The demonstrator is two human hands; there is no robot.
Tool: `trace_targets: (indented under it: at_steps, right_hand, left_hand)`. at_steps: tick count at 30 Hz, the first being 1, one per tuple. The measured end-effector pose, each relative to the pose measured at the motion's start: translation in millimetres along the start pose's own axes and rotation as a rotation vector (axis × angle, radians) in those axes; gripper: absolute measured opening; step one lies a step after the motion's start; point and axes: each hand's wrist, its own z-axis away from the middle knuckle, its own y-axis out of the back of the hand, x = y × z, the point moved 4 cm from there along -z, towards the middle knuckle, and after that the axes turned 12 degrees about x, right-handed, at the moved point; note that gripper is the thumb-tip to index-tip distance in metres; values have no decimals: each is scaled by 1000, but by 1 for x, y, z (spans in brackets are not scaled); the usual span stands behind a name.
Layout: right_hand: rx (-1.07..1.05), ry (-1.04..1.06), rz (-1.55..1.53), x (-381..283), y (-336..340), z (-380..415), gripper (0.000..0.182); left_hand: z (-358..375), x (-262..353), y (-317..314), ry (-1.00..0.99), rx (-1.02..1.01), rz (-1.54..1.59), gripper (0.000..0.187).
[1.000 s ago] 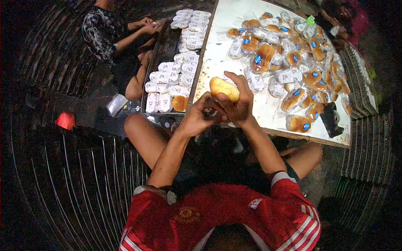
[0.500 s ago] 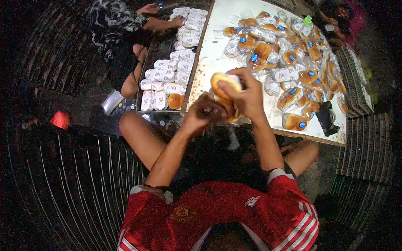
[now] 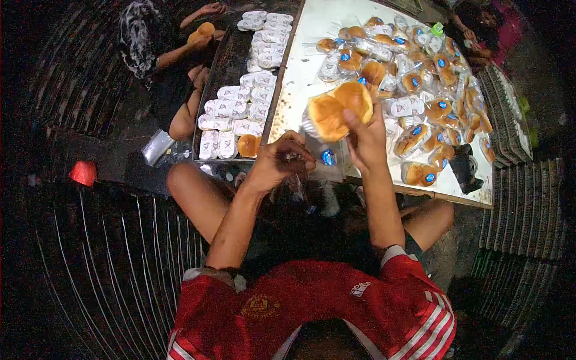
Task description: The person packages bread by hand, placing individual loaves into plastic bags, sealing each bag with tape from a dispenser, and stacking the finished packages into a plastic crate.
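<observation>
My right hand (image 3: 366, 139) holds up two golden buns (image 3: 339, 108) side by side above the near edge of the white table (image 3: 312, 42). My left hand (image 3: 277, 162) is lower and to the left, fingers curled around a clear plastic bag with a blue sticker (image 3: 327, 157) that hangs below the buns. The bag's mouth is hard to make out. Behind my hands lies a pile of bagged buns (image 3: 420, 84) with blue stickers.
A dark tray (image 3: 225, 66) left of the table carries rows of white wrapped packets (image 3: 246, 102) and one bare bun (image 3: 248, 145). A person in a patterned top (image 3: 147, 42) sits beyond it holding a bun. Another person's hands show at far right (image 3: 474, 42). Wire racks lie around.
My right hand has lifted the buns up and to the right, away from my left hand; a second bun now shows. The bag hangs stretched between both hands.
</observation>
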Motion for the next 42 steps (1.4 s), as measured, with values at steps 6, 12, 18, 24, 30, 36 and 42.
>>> trace_targets:
  at_steps: [6,12,18,24,30,36,42]
  right_hand:
    - [34,313,488,-3,-10,14,100]
    - [-275,512,837,-24,-6,9,96]
    - [-780,185,1010,-36,-18,-4,71]
    - [-478,391,958,3,-15,-2,47]
    - [-461,-9,615,2,5,-3,27]
    - [-682,168,838,-3,9,-4,28]
    - [-757,440,1069,-13,0,12,34]
  left_hand:
    - [5,21,-3,-158,88,-79,18]
    - [0,20,5,-230,137,-4,15]
    - [3,10,-5,-173,-60,-300,15]
    - [3,6,-9,0,38,-43,16]
    - [0,12,-2,-182,146,15,17]
    - [2,5,-7,-128,58,-52,21]
    - [2,17,-14,-271,95,-337,18]
